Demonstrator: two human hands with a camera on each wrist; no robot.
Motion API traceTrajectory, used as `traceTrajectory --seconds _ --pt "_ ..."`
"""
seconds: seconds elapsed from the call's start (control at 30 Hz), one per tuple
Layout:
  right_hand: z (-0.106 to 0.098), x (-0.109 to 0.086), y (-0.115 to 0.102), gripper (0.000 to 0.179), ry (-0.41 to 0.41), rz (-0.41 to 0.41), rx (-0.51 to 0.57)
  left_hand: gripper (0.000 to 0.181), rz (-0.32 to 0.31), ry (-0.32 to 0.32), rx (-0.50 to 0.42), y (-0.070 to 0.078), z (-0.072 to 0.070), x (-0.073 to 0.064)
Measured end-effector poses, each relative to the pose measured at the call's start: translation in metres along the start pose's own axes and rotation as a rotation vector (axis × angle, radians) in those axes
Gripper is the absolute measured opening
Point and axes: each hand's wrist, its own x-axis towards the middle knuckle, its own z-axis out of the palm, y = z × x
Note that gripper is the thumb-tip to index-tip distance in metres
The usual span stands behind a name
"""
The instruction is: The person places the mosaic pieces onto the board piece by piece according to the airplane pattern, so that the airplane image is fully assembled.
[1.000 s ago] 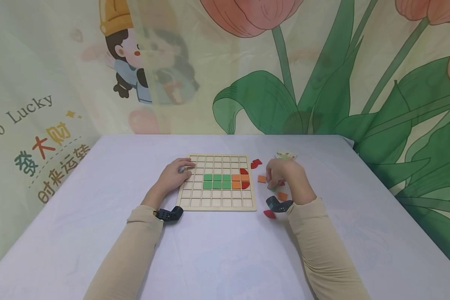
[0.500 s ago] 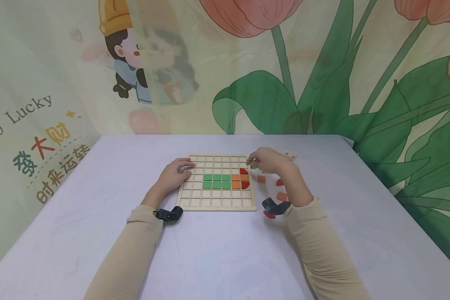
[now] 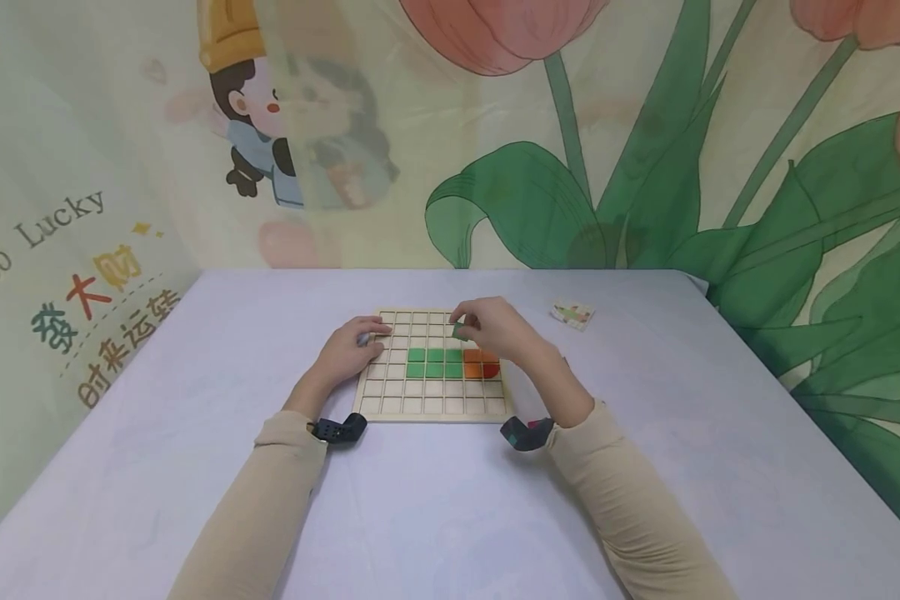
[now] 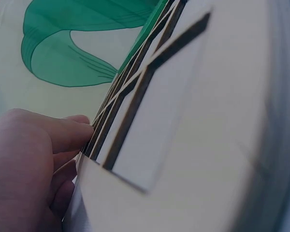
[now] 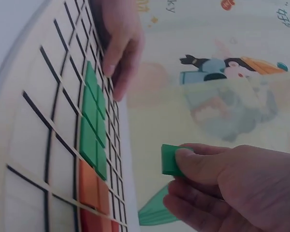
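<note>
A square wooden grid board (image 3: 393, 388) lies on the table. Green square tiles (image 3: 435, 363), orange tiles (image 3: 472, 364) and a red rounded piece (image 3: 491, 371) sit in its cells. My left hand (image 3: 347, 346) rests at the board's left edge, its fingertips touching the frame; in the left wrist view the fingers (image 4: 70, 135) meet the gridded edge. Over the far right part of the board, my right hand (image 3: 498, 327) pinches one green square tile (image 5: 171, 160) between thumb and fingers. In the right wrist view that tile is held apart from the board.
A small patterned card or packet (image 3: 572, 314) lies beyond the board on the right. My right forearm covers most of the loose pieces beside the board. A printed cloth (image 3: 517, 192) hangs behind the white table (image 3: 435, 500).
My right hand has moved left from the loose pieces, past the board's right edge, to above the board, carrying the green tile. The left hand has stayed in place.
</note>
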Motion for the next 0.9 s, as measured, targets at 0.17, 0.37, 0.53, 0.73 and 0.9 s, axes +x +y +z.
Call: traceTrajectory --seconds 0.17,0.37,0.53,0.73,0.9 --pt "0.019 0.006 -0.014 0.024 0.008 -0.026 0.04 0.036 0.0 0.002 -0.005 -0.004 0.0 -0.004" --pt "0.041 0.011 -0.029 0.023 -0.036 -0.084 -0.022 0.034 0.005 -0.012 -0.012 -0.008 0.004 -0.003" --pt "0.051 0.022 -0.039 0.023 -0.068 -0.09 -0.077 0.034 0.014 -0.003 -0.005 -0.008 0.004 -0.002" --pt "0.058 0.033 -0.044 0.02 -0.043 -0.069 -0.056 0.035 0.019 -0.002 0.002 -0.006 0.001 0.0" --pt "0.065 0.034 -0.042 0.017 -0.003 -0.089 -0.03 0.035 0.028 0.011 0.008 -0.006 0.001 0.001"
